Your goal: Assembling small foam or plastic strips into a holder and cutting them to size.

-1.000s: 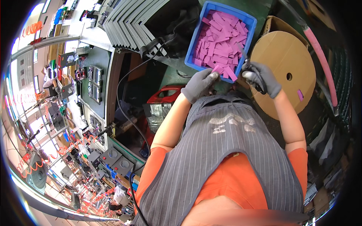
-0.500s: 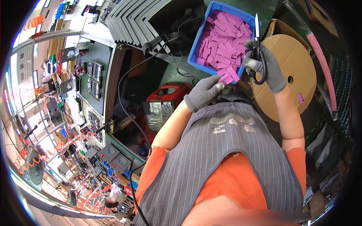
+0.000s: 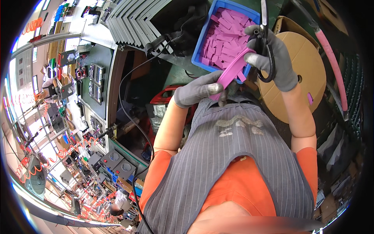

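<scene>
My gloved left hand point(image 3: 199, 90) is closed on the lower end of a long pink strip point(image 3: 233, 71), its thumb pressed on top. The strip slants up to the right, above the near edge of a blue bin point(image 3: 199, 46) full of short pink pieces point(image 3: 228, 33). In my gloved right hand point(image 3: 281, 64) is a pair of scissors with black handles point(image 3: 269, 67), blades pointing away from me. The thumb and fingers of that hand also meet the strip's upper end. Whether they grip it firmly is hard to see.
A round cardboard reel point(image 3: 307, 70) stands right of the bin, with a pink scrap point(image 3: 310, 98) on it. Stacked grey metal profiles point(image 3: 136, 27) lie at the far left. Below them are a red container point(image 3: 165, 95) and a black cable point(image 3: 121, 87). A pink-wrapped pole point(image 3: 331, 58) slants at right.
The short pink pieces at my left fingers are gone from them; a long pink strip now spans between both hands. My left hand has moved left and nearer, and the scissors have shifted slightly away.
</scene>
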The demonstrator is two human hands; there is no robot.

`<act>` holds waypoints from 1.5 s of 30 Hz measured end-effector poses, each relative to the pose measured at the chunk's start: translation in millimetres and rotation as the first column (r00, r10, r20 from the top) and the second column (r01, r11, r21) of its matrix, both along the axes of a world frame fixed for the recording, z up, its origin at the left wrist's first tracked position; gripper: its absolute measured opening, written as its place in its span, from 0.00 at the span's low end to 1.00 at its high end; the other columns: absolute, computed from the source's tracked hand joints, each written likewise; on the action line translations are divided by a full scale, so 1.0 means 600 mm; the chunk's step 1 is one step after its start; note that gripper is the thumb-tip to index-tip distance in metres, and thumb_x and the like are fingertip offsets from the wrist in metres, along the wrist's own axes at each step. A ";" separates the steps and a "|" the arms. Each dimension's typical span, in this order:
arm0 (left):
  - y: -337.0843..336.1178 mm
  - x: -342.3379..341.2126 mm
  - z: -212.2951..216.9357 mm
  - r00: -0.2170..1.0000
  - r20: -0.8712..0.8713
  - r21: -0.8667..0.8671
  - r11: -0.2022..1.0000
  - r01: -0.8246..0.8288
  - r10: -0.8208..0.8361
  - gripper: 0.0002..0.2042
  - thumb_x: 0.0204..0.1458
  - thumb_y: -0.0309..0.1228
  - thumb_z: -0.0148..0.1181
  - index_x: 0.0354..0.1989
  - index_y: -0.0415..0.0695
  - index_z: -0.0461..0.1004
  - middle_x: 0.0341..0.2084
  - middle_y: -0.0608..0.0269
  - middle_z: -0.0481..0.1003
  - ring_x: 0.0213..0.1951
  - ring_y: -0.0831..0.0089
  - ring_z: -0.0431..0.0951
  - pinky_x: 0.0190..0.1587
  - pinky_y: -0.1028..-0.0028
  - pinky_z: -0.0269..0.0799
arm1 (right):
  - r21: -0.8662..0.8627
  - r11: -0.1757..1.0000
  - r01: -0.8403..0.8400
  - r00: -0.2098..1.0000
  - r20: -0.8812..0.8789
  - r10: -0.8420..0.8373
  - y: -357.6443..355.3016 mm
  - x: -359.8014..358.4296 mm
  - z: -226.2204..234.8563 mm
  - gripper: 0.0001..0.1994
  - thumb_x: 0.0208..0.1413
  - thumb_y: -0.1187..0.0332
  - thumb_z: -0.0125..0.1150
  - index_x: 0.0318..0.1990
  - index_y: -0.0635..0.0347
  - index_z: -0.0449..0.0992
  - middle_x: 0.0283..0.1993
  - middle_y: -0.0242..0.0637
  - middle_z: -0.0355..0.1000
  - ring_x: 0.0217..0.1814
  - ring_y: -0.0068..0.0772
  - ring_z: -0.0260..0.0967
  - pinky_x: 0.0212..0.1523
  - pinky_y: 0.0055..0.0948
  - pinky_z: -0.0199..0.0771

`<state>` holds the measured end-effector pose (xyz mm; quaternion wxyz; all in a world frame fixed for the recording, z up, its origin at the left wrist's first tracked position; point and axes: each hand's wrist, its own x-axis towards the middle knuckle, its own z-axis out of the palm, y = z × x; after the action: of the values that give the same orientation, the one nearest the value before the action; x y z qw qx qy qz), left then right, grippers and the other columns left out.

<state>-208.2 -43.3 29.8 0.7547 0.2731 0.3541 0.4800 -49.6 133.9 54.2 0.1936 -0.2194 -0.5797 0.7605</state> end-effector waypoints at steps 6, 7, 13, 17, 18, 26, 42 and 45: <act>0.009 0.027 -0.018 0.973 -0.193 -0.110 0.983 -0.148 0.125 0.20 0.56 0.44 0.49 0.44 0.37 0.66 0.24 0.67 0.67 0.24 0.81 0.66 0.24 0.82 0.62 | -0.025 0.995 0.102 0.995 0.017 -0.101 -0.001 -0.003 -0.022 0.24 0.40 0.76 0.64 0.50 0.59 0.67 0.32 0.26 0.67 0.32 0.16 0.66 0.33 0.16 0.67; 0.012 0.033 -0.021 0.943 -0.301 -0.180 0.962 -0.204 0.144 0.18 0.57 0.44 0.48 0.40 0.38 0.68 0.20 0.69 0.66 0.21 0.83 0.64 0.21 0.82 0.59 | -0.014 0.994 0.104 0.994 0.025 -0.103 0.000 0.000 -0.028 0.25 0.41 0.76 0.62 0.52 0.61 0.66 0.32 0.26 0.67 0.31 0.16 0.65 0.33 0.16 0.66; 0.008 0.037 -0.013 0.912 -0.322 -0.180 0.929 -0.323 0.255 0.16 0.58 0.43 0.46 0.33 0.41 0.69 0.17 0.71 0.64 0.18 0.84 0.61 0.20 0.83 0.57 | -0.203 0.979 0.007 0.997 -0.072 -0.022 0.015 0.055 -0.087 0.28 0.45 0.68 0.63 0.56 0.60 0.62 0.36 0.25 0.65 0.38 0.17 0.64 0.37 0.18 0.64; 0.006 0.032 -0.011 0.893 -0.351 -0.203 0.908 -0.365 0.281 0.16 0.58 0.42 0.45 0.32 0.42 0.70 0.17 0.71 0.63 0.17 0.84 0.61 0.20 0.83 0.57 | -0.525 0.850 -0.046 0.995 0.056 0.088 0.006 0.126 -0.075 0.30 0.46 0.61 0.64 0.56 0.62 0.61 0.43 0.33 0.65 0.38 0.20 0.64 0.39 0.21 0.67; 0.007 0.032 -0.011 0.899 -0.344 -0.199 0.915 -0.351 0.270 0.16 0.59 0.42 0.45 0.32 0.42 0.70 0.17 0.71 0.63 0.18 0.85 0.61 0.20 0.83 0.58 | -0.413 0.889 -0.196 0.942 0.172 0.287 0.004 0.136 -0.072 0.35 0.43 0.56 0.66 0.57 0.62 0.60 0.45 0.34 0.64 0.43 0.21 0.63 0.43 0.22 0.65; 0.018 0.054 -0.005 0.909 -0.361 -0.203 0.934 -0.295 0.209 0.17 0.58 0.44 0.45 0.34 0.41 0.70 0.18 0.71 0.65 0.17 0.85 0.62 0.20 0.85 0.59 | -0.117 0.882 -0.457 0.844 0.256 0.471 -0.026 0.098 -0.049 0.51 0.27 0.41 0.72 0.58 0.65 0.58 0.45 0.37 0.62 0.45 0.29 0.62 0.48 0.27 0.65; 0.028 0.044 -0.030 0.879 -0.463 -0.228 0.943 -0.244 0.115 0.17 0.58 0.43 0.45 0.34 0.41 0.70 0.19 0.70 0.66 0.19 0.84 0.64 0.19 0.84 0.58 | -0.092 0.939 -0.330 0.854 0.394 0.339 -0.027 0.080 -0.081 0.26 0.44 0.57 0.67 0.46 0.67 0.71 0.30 0.31 0.69 0.32 0.18 0.64 0.33 0.18 0.65; 0.036 0.030 -0.074 0.888 -0.455 -0.281 0.937 -0.207 0.059 0.16 0.58 0.42 0.45 0.33 0.40 0.70 0.17 0.70 0.64 0.17 0.82 0.63 0.18 0.82 0.60 | -0.173 0.941 -0.291 0.800 0.495 0.339 -0.019 0.079 -0.109 0.17 0.48 0.60 0.63 0.38 0.66 0.74 0.23 0.28 0.68 0.22 0.16 0.63 0.23 0.17 0.63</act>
<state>-190.3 -21.4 -14.4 0.6542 0.2225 0.6069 0.3928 -2.1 122.8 -11.4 -0.1086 -0.3246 -0.6042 0.7196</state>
